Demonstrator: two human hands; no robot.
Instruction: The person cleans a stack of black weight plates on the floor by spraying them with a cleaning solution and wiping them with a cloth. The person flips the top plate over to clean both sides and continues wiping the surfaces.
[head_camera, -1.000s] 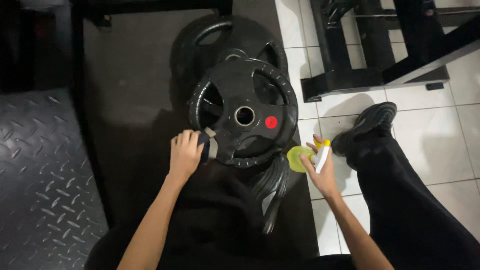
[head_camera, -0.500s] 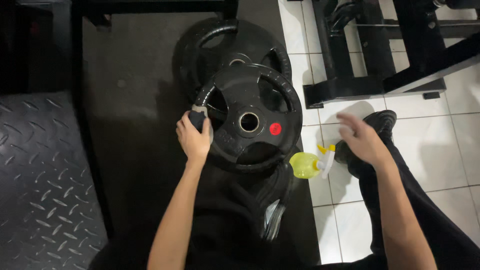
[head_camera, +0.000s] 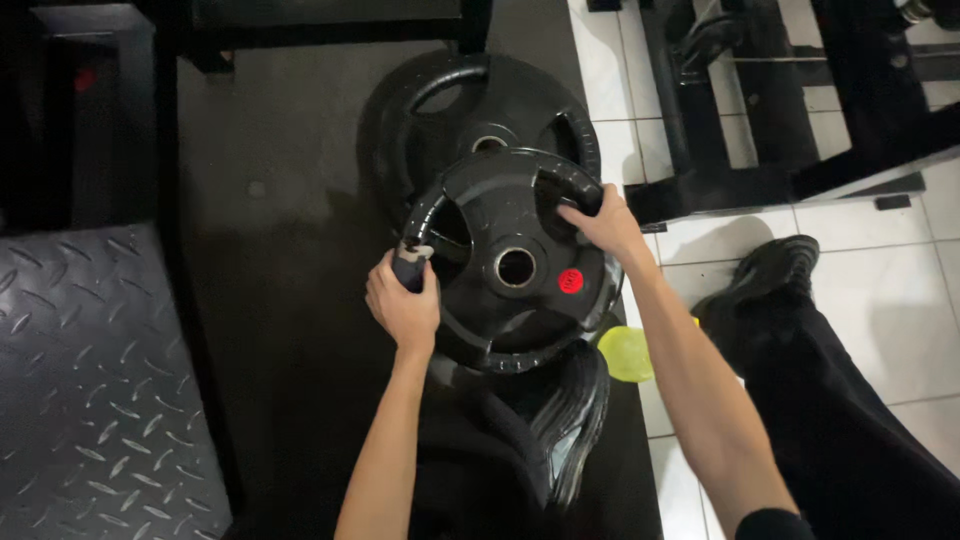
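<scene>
The left hand (head_camera: 403, 305) is squeezed shut around a small dark cloth (head_camera: 412, 268), pressed on the rim of the black weight plate (head_camera: 510, 300). The plate looks heavy, hard and stiff. It lies on a bigger plate (head_camera: 440, 110), flat face up, so no end points anywhere. The right hand (head_camera: 605, 225) curls into a grip hole, a good place to hold.

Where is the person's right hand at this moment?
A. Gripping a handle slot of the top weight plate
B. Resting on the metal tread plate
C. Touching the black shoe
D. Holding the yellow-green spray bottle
A: the right hand curls over the rim at a slot of the top weight plate, while the yellow-green bottle lies on the floor, untouched.
</scene>
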